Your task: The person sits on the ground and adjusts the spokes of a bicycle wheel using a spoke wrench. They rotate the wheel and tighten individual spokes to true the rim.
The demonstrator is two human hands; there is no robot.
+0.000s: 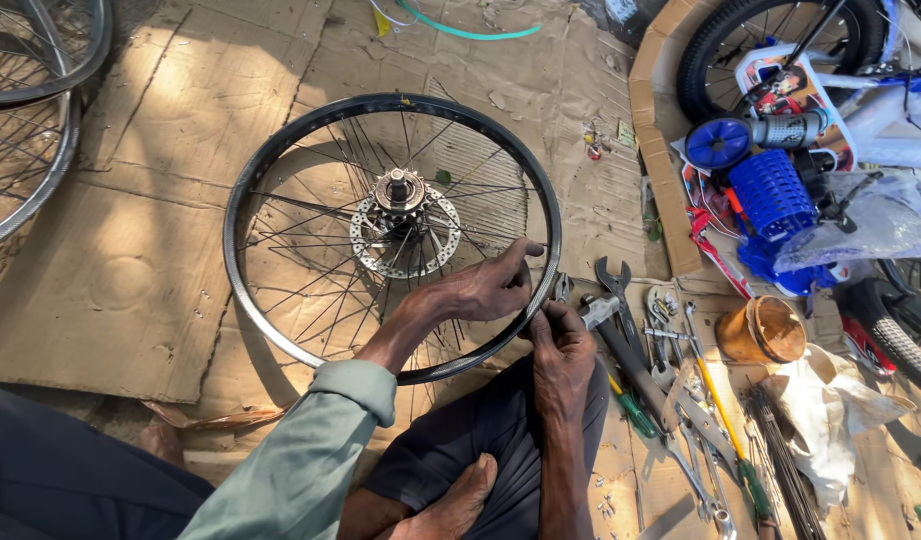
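The wheel [281,330] rim is gripped by the left hand [491,285]; the right hand [561,350] is pinched at it. A brown pot [761,330] is lidded, its contents hidden.

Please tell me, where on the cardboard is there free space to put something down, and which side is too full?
Bare cardboard lies left of the black wheel, bordered by the silver rims at the far left. Another free patch runs between the wheel and the cardboard box edge. The right is crowded: wrenches and screwdrivers, loose spokes, a brown pot, a white cloth.
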